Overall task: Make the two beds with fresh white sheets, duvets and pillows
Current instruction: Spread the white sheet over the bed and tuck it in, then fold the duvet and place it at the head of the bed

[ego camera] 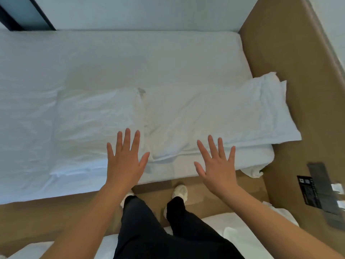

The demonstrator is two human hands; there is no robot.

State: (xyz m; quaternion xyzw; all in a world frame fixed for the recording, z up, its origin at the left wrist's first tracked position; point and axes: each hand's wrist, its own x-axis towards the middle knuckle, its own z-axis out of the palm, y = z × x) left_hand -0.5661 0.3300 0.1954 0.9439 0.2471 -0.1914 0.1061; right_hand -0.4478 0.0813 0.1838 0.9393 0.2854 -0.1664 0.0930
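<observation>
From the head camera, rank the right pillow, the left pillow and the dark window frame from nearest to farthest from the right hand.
From the right hand:
1. Right pillow, directly ahead, by the headboard.
2. Left pillow, across to the left.
3. Dark window frame, far top left corner.

You are facing a bed wearing a white sheet; two white pillows are lying side by side along its near edge, the right one overhanging its end.
</observation>
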